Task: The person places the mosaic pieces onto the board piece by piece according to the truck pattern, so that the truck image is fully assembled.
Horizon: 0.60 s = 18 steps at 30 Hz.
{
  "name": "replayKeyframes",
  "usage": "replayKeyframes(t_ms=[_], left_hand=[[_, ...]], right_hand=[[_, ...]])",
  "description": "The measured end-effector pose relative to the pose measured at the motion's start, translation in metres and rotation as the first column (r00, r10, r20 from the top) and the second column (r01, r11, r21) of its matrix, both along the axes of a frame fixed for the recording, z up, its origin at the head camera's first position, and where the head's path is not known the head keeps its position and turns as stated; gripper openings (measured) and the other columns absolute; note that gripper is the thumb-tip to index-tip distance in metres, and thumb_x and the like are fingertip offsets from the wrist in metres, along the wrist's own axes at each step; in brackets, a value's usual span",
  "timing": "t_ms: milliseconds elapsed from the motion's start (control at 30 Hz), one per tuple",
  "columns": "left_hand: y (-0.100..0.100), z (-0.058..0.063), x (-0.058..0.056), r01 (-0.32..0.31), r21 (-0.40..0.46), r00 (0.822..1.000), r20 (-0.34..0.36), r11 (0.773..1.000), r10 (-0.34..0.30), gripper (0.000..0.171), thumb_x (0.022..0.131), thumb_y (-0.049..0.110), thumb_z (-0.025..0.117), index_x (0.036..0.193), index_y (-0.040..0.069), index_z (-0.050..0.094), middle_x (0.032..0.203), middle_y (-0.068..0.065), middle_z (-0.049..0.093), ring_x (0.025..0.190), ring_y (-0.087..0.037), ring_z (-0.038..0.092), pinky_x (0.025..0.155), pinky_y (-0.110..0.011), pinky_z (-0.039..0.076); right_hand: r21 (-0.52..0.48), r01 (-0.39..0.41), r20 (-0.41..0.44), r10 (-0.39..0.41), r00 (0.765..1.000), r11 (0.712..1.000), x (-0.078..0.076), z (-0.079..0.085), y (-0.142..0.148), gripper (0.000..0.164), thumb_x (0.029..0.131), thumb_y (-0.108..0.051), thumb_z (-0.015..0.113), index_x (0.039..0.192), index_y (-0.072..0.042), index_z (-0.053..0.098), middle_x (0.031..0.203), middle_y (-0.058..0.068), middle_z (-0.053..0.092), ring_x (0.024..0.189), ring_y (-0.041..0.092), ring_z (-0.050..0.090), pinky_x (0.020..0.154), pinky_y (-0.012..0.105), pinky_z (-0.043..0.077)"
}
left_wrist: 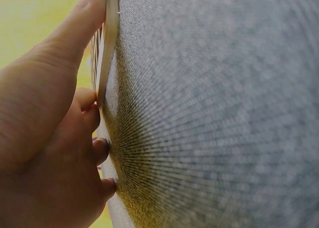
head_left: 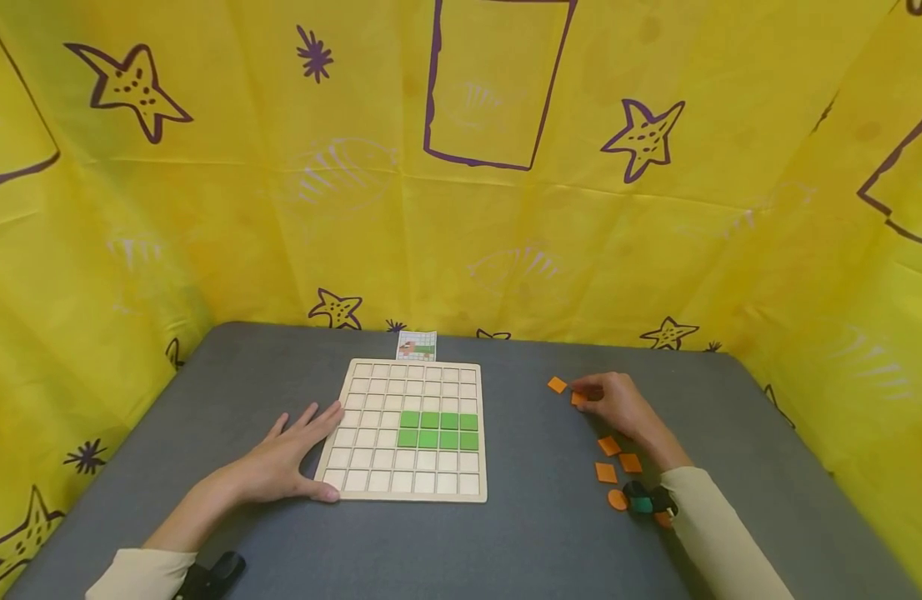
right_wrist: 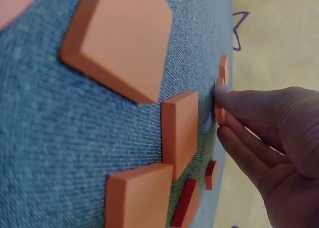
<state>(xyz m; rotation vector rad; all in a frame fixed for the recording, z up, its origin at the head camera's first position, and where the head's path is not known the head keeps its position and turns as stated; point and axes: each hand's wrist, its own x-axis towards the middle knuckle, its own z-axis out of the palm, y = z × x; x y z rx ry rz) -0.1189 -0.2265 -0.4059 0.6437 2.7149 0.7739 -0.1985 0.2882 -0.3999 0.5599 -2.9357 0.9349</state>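
A light wooden grid board (head_left: 431, 485) lies on the table, with two rows of green square tiles (head_left: 429, 439) in its right middle part. My left hand (head_left: 284, 458) rests at the board's left side, fingers spread and fairly straight along the edge, thumb at the near left corner. In the left wrist view, the thumb of the left hand (left_wrist: 47, 98) lies along the board's rim (left_wrist: 105, 63). Right of the board, my right hand (head_left: 617, 406) pinches an orange square tile (head_left: 578, 398) between thumb and fingers, low over the table. The right wrist view shows that tile (right_wrist: 220, 116) at the fingertips.
Another orange tile (head_left: 557, 384) lies just beyond the right fingertips. Several orange tiles (head_left: 606, 472) are scattered nearer, some round, partly under the right wrist. A small picture card (head_left: 417, 345) sits at the board's far edge. A yellow patterned cloth (head_left: 446, 250) hangs behind the grey table (head_left: 401, 550).
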Motion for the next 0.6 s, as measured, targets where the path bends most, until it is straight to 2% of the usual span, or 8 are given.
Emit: replayKeyframes(t_ms=[600], left_hand=[[-0.002,-0.002,0.000,0.027,0.022,0.999,-0.028,0.999,-0.026,0.120,0.066,0.065,0.077,0.155,0.005,0.025,0.161,-0.018,0.019,0.144,-0.051,0.009,0.106,-0.073,-0.003]], right_hand=[[0.013,-0.021,-0.060,0.022,0.998,1.000,0.011,0.011,-0.007,0.030,0.084,-0.002,0.075,0.113,0.005,0.071,0.107,0.017,0.072,0.096,0.032,0.069,0.080,0.044,0.057]])
